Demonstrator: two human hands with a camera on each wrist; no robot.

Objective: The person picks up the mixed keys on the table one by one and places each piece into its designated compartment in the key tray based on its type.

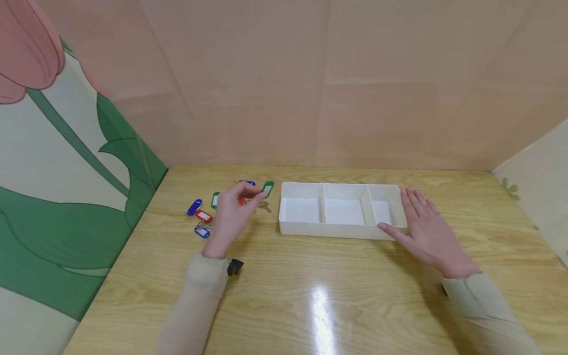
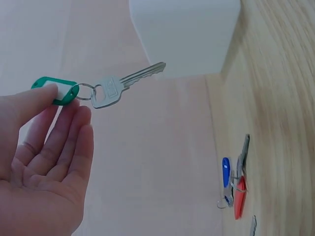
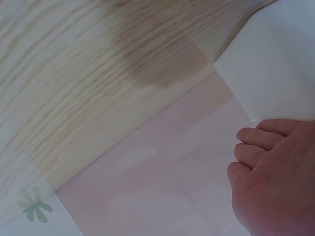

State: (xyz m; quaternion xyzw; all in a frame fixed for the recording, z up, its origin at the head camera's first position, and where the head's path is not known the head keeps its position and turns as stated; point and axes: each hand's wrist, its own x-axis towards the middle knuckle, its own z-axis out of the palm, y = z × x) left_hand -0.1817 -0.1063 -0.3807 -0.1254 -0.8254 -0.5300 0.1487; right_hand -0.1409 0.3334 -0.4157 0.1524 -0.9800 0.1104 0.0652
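In the left wrist view, my left hand (image 2: 54,162) pinches a green key tag (image 2: 66,93) between thumb and fingertips. A silver key (image 2: 110,91) hangs from the tag's ring and sticks out past the fingers. In the head view the left hand (image 1: 235,209) is above the table, left of a white three-compartment tray (image 1: 328,230). The right hand (image 1: 428,234) lies against the tray's right end with its fingers extended and its thumb at the front wall. More tagged keys lie under and beside the left hand: blue tags (image 1: 194,207), red tags (image 1: 203,216) and a green tag (image 1: 215,200).
The tray stands on a wooden table (image 1: 275,286), whose back edge meets a pinkish wall (image 1: 266,98). A flower-patterned wall (image 1: 53,207) borders the left side, and a pale wall (image 1: 541,177) the right.
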